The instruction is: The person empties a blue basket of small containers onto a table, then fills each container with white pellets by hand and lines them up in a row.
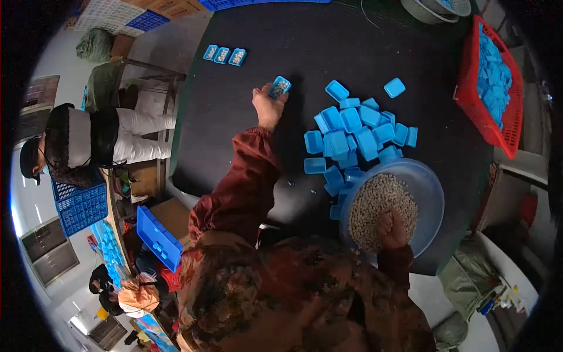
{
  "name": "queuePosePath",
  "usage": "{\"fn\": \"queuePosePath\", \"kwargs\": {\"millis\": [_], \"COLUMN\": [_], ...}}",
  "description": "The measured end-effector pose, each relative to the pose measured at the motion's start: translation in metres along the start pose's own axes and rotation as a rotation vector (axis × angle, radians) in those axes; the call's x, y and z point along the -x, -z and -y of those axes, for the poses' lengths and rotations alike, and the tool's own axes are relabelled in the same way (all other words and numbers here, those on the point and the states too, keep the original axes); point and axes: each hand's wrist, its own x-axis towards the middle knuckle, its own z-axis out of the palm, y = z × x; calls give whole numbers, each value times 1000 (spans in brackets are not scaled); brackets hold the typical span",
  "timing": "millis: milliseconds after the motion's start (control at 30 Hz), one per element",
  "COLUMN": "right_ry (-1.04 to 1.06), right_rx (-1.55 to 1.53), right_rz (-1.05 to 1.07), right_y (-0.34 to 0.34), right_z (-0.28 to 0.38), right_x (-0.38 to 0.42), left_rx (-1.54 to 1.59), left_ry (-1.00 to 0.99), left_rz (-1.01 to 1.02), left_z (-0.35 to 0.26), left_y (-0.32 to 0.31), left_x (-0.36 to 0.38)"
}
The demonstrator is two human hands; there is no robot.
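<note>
My left hand (268, 110) grips a small blue plastic tray (280, 87) with pale bead-like pieces inside, over the black table. Inside a translucent bowl (433, 202) at the right, my right hand (392, 230) rests among many small pale pieces (375, 202). Its fingers are curled together, and what they hold is hidden. A heap of blue trays (352, 120) lies just beyond the bowl, some upside down. One blue tray (394, 88) sits apart from the heap. Three trays with pale pieces (222, 56) stand in a row at the far left.
The black table (252, 29) spreads in front of me. A red basket (466, 88) full of blue pieces stands at its right edge, with grey basins (431, 10) at the far right corner. To the left are a standing person (94, 135), a blue crate (81, 202) and a blue bin (157, 237).
</note>
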Motion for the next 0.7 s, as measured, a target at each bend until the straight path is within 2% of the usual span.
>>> {"fn": "queuePosePath", "kwargs": {"millis": [33,100,167,300,367,467,500,533,567,600,633,667,700], "right_ry": [13,23,21,-15,-20,-35,-35,263,571,575,277,0,42], "right_rx": [8,23,19,53,36,74,71,759,1446,1438,735,23,47], "right_rz": [12,25,-287,-179,-267,-288,-284,-394,-483,-491,-348,-197,-87], "right_y": [0,-9,-19,-14,1,-3,-15,-28,-36,-26,-6,7,3], "right_z": [-1,0,-1,0,0,3,-3,-15,-21,-16,-8,-5,-5], "right_x": [-1,-5,-5,-1,-3,-3,-2,-1,-1,-4,-8,-3,3], "left_rx": [-1,-211,-214,-266,-255,-336,-236,-135,-202,-51,102,330,337], "left_ry": [4,2,12,-11,-8,-104,-59,-16,-289,-187,-78,-58,-30], "left_rz": [-11,-145,-186,-283,-331,-314,-290,-265,-353,-248,-130,9,55], "left_z": [4,12,24,38,41,32,25,16,19,-7,-35,-40,-57], "left_y": [-1,-4,-9,-14,-11,1,5,10,9,14,19,17,20], "left_x": [-13,-37,-59,-92,-99,-91,-80,-69,-56,-35,-10,17,49]}}
